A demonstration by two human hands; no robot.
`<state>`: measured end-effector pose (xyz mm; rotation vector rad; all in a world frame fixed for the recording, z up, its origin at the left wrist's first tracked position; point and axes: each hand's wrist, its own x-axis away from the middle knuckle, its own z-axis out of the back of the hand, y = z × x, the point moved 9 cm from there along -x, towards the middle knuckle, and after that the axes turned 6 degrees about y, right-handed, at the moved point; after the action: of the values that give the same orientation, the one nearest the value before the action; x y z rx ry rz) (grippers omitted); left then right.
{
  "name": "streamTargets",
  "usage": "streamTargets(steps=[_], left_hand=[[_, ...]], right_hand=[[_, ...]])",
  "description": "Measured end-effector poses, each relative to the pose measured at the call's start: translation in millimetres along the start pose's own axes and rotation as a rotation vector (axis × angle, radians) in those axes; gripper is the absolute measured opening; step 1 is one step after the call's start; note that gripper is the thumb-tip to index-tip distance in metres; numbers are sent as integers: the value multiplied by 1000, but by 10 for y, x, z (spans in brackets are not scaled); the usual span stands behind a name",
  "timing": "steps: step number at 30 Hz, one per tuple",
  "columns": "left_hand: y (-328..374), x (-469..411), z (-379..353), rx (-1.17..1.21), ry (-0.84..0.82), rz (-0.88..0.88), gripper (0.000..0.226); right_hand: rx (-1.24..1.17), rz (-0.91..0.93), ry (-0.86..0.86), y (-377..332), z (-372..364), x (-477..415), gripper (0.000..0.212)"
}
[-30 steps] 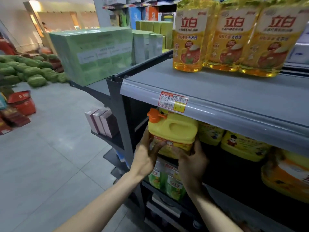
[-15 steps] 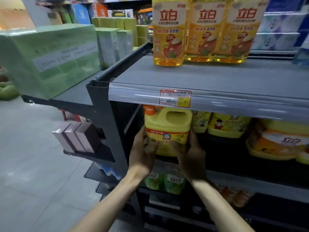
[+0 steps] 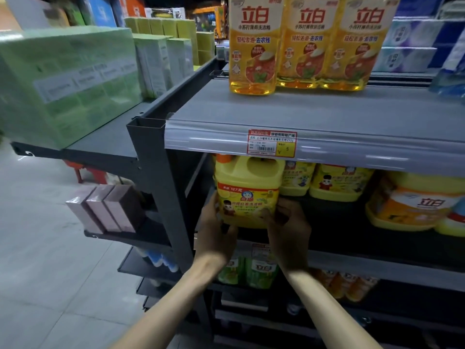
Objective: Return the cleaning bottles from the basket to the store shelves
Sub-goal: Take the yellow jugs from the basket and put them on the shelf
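Head view: the jug (image 3: 247, 192) is going onto the shelf (image 3: 339, 238).
Compared with a second ago, the jug is now sitting deeper and upright between the fingers, under the price tag (image 3: 272, 143); I am judging that this bottle is almost returned and only the release is remaining. The left hand (image 3: 216, 227) is curling its fingers around the jug's left side, the right hand (image 3: 289, 233) around its lower right corner. Right of the fingers yellow jugs (image 3: 337, 182) are standing, above them tall bottles (image 3: 309, 44), and left of them the grey floor (image 3: 45, 260) is showing.

Both hands (image 3: 251, 230) grip a yellow jug (image 3: 247, 192) (orange cap).
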<state>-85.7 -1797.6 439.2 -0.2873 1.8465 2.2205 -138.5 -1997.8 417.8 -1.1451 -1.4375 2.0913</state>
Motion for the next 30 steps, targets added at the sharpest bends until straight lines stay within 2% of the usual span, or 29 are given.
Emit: streamTargets(steps=[5,12,16,24,30], left_hand=[[-299,-241,44,-34,79,45,79],[-466,-506,50,-13,176,55,82],[-491,-600,69,-4,209,92,79],[-597,-545,42,0,92,153,77],[-523,-513,84,25,66,166,77]], right_hand=[[19,-21,6,85,-267,-149,37],[51,44,58,36,-572,-280,39],[73,46,30,28,-664,-367,41],[91,55,-49,76,-661,-391,38],[125,65,-86,-7,-649,-312,43]])
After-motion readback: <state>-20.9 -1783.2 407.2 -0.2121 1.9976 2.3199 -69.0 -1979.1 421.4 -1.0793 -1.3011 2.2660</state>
